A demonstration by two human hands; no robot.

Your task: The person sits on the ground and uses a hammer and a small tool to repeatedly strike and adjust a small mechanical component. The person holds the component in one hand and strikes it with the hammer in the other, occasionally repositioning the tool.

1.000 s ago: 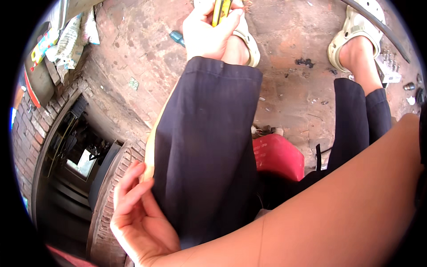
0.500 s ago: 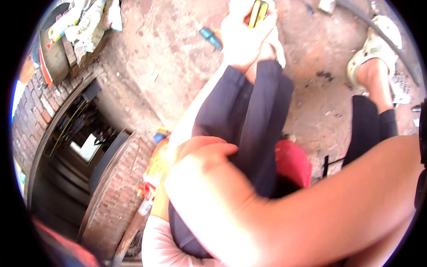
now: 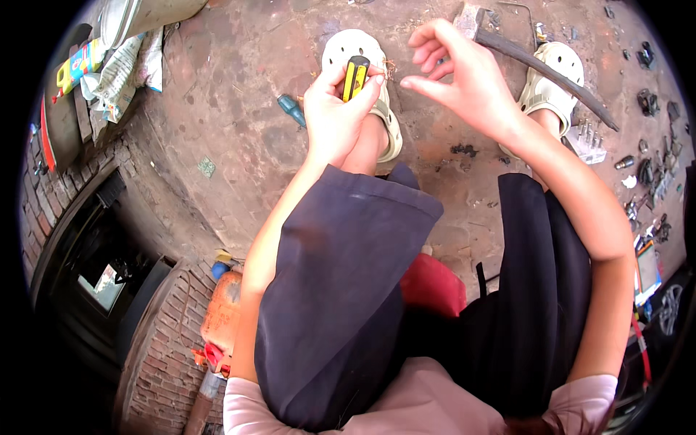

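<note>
My left hand point(image 3: 337, 119) is closed on a short yellow-and-black tool handle point(image 3: 355, 78), held upright above my left clog point(image 3: 353, 45). The tool's far end is hidden. Thin brownish strands point(image 3: 389, 69) show by the fingertips; I cannot tell whether the hand holds them. My right hand point(image 3: 464, 83) is raised in the air, thumb apart from the loosely curled fingers, nothing in it. Close beyond it lies a hammer point(image 3: 544, 69) with a dark handle, which passes over my right clog point(image 3: 558, 61). A teal handle-shaped object point(image 3: 291, 110) rests on the ground left of my left hand.
Dark metal parts point(image 3: 647, 103) are scattered at the right, near a clear tray of small pegs point(image 3: 586, 145). A red object point(image 3: 433, 284) sits between my legs. At the left are an orange container point(image 3: 221, 312), a brick edge point(image 3: 167, 326) and plastic packaging point(image 3: 119, 83).
My right arm has swung from across my left knee to out in front, the hand now raised and open. My left hand keeps the yellow-and-black handle. The view has shifted.
</note>
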